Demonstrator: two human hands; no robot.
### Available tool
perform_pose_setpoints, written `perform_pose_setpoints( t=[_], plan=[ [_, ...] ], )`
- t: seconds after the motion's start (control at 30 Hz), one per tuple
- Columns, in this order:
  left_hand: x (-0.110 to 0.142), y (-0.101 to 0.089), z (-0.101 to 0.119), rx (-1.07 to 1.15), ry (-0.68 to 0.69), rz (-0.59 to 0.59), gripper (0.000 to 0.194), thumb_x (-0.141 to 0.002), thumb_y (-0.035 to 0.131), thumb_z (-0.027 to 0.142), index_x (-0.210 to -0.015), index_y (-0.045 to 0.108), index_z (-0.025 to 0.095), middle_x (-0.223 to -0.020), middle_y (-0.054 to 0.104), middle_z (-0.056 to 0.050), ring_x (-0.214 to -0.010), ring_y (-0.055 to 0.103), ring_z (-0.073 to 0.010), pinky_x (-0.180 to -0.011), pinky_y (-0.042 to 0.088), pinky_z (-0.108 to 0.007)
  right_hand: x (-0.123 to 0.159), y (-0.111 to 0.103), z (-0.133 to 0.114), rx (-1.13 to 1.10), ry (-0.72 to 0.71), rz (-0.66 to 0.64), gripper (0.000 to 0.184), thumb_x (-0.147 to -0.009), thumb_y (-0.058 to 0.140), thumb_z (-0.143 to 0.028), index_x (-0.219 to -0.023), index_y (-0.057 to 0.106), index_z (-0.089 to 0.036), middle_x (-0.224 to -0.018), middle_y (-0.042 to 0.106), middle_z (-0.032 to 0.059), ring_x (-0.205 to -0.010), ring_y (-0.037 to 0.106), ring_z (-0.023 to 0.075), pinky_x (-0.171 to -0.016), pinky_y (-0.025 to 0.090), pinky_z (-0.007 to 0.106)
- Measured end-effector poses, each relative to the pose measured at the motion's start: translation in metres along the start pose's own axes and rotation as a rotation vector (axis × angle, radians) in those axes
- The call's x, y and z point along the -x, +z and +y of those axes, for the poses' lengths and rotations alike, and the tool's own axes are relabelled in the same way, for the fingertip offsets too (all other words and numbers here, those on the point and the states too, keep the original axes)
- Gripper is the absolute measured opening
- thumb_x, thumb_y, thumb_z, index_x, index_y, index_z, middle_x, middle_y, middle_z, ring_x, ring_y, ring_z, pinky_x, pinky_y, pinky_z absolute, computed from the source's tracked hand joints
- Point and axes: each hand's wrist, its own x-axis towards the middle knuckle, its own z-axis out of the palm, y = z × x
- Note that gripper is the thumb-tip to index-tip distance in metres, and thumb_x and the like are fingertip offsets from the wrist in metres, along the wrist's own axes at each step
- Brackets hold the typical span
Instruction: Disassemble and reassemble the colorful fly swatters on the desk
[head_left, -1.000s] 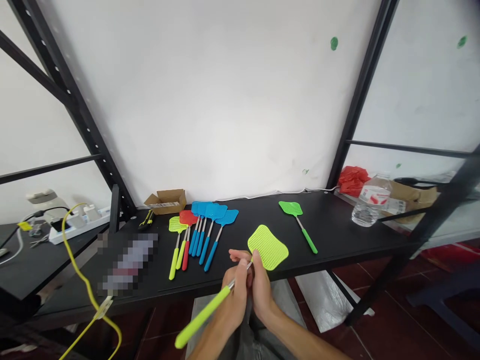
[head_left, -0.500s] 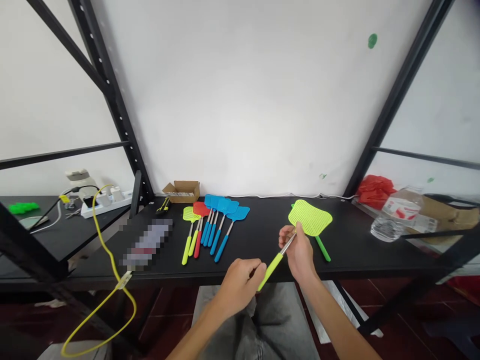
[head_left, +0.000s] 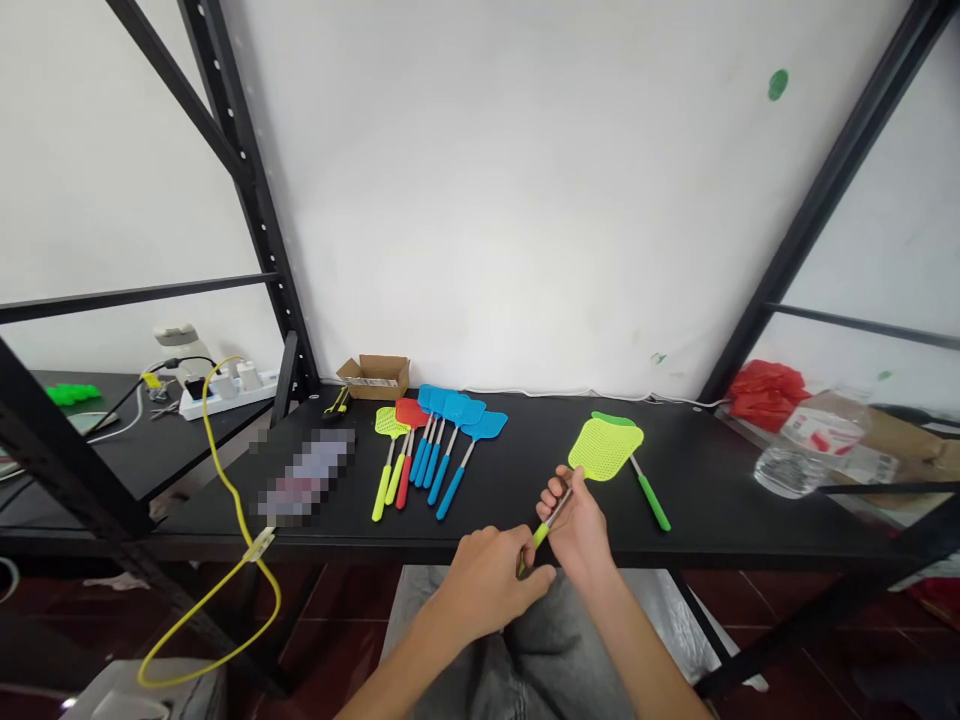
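A yellow-green fly swatter [head_left: 606, 448] is held in front of me, its perforated head pointing up and to the right. My right hand [head_left: 576, 525] pinches its metal shaft just below the head. My left hand [head_left: 491, 580] curls around the yellow-green handle, hiding most of it. Behind the held swatter's head, a green fly swatter [head_left: 654, 500] lies on the table, its head partly covered. To the left lies a row of fly swatters: yellow-green ones [head_left: 382, 490], a red one [head_left: 405, 480] and several blue ones [head_left: 454, 485], handles toward me.
The black table [head_left: 525, 490] stands against a white wall. At its back left are a small open cardboard box [head_left: 384, 378] and a black-and-yellow tool [head_left: 337, 402]. A yellow cable [head_left: 225, 480] hangs at left. A plastic bottle [head_left: 806, 450] and red bag [head_left: 766, 392] sit at right.
The held swatter has shifted down and left, uncovering more of the green one. My left hand has moved from beside the handle's end to close around the handle. The view has shifted slightly.
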Motion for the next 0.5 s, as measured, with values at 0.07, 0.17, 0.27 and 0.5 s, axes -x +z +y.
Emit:
perform_pose_setpoints(
  t=[0.07, 0.17, 0.27, 0.5],
  plan=[
    [0.000, 0.002, -0.002, -0.073, -0.009, -0.008, 0.020, -0.081, 0.063, 0.038, -0.075, 0.051, 0.023, -0.061, 0.057, 0.005, -0.058, 0.050, -0.0144, -0.056, 0.020, -0.026, -0.003, 0.001, -0.006, -0.027, 0.020, -0.014, 0.027, -0.083, 0.071, -0.045, -0.082, 0.060, -0.019, -0.061, 0.043, -0.0059, -0.049, 0.038, 0.0076, -0.043, 0.033, 0.019],
    [-0.001, 0.003, -0.003, -0.156, -0.022, 0.002, 0.020, -0.084, 0.059, 0.039, -0.077, 0.050, 0.023, -0.065, 0.060, 0.003, -0.061, 0.054, -0.0159, -0.056, 0.020, -0.027, -0.008, 0.005, -0.018, -0.058, 0.040, -0.023, 0.024, -0.087, 0.067, -0.041, -0.083, 0.060, -0.019, -0.061, 0.040, -0.0065, -0.046, 0.033, 0.0058, -0.040, 0.027, 0.017],
    [-0.001, 0.003, -0.003, -0.221, -0.003, 0.001, 0.026, -0.094, 0.047, 0.042, -0.077, 0.051, 0.023, -0.066, 0.060, 0.001, -0.063, 0.056, -0.0172, -0.056, 0.021, -0.027, -0.011, 0.008, -0.026, -0.055, 0.064, -0.025, 0.022, -0.085, 0.070, -0.037, -0.082, 0.058, -0.018, -0.059, 0.038, -0.0077, -0.044, 0.030, 0.0044, -0.040, 0.025, 0.016],
    [-0.005, 0.000, -0.002, -0.086, -0.001, 0.059, 0.044, -0.103, 0.023, 0.042, -0.101, 0.062, 0.023, -0.075, 0.066, -0.004, -0.067, 0.061, -0.0203, -0.057, 0.027, -0.028, 0.012, 0.003, -0.008, 0.552, 0.072, -0.326, 0.028, -0.079, 0.075, -0.039, -0.099, 0.067, -0.021, -0.073, 0.061, -0.0006, -0.068, 0.058, 0.0130, -0.063, 0.047, 0.023]
  ],
)
